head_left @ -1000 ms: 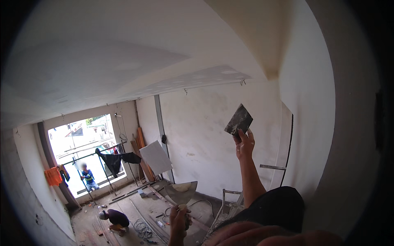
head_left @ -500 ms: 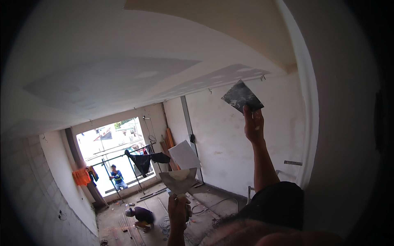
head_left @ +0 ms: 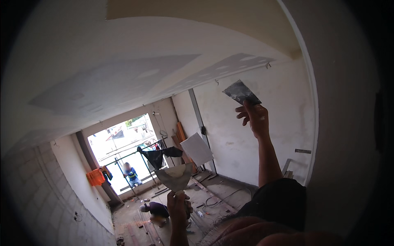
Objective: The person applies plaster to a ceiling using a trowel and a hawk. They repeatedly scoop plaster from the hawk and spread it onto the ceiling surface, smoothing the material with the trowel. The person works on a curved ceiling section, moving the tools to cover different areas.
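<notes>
My left hand [head_left: 178,207], low in the middle, is closed round the handle of a wide putty knife [head_left: 173,178]. Its flared blade points up and carries a pale patch of filler. Higher and to the right, my raised right hand [head_left: 257,118] pinches a dark, four-cornered metal scraper plate [head_left: 241,92] by its lower edge. White smears mark the plate's face, and some of my right fingers stick out to the left. Both tools are apart from each other and below the ceiling [head_left: 111,49].
Far below, one person [head_left: 156,211] crouches on the littered floor, and another [head_left: 131,174] is at the bright window opening [head_left: 123,141]. Dark cloths hang over a metal rail there. A pale board [head_left: 197,149] leans near the wall [head_left: 246,135]. Orange cloth [head_left: 95,177] hangs at left.
The view has shifted, so the room sits further right. My right hand has turned, its fingers spreading leftward, and the scraper plate appears flatter. The putty knife stays upright in my left hand.
</notes>
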A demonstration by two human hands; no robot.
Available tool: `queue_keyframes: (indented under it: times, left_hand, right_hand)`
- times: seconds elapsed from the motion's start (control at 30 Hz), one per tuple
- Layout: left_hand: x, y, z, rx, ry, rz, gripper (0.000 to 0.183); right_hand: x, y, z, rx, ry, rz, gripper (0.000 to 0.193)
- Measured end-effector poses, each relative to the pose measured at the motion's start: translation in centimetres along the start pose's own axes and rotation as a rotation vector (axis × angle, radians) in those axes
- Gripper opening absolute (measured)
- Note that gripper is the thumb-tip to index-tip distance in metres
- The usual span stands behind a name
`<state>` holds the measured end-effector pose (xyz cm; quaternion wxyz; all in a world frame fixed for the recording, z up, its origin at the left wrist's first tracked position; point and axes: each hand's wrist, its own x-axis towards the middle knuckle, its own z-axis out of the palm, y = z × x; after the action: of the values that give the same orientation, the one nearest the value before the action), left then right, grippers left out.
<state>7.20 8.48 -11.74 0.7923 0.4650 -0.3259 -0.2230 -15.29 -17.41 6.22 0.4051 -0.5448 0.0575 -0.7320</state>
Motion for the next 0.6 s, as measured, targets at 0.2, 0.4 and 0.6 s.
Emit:
queue_keyframes:
  times: [0.2,0.4,0.6]
  left_hand:
    - [0.2,1.7,0.3,0.034,0.036,0.032,0.031]
    - [0.6,1.8,0.3,0.000,0.056,0.037,0.029]
    - [1.2,1.1,0.4,-0.061,0.039,0.019,0.030]
  right_hand:
    - [0.3,0.9,-0.9,0.018,-0.025,-0.008,0.022]
    - [1.0,3.7,-1.7,-0.076,-0.172,-0.154,0.042]
    - [0.5,2.4,-2.6,-0.192,-0.193,0.179,0.036]
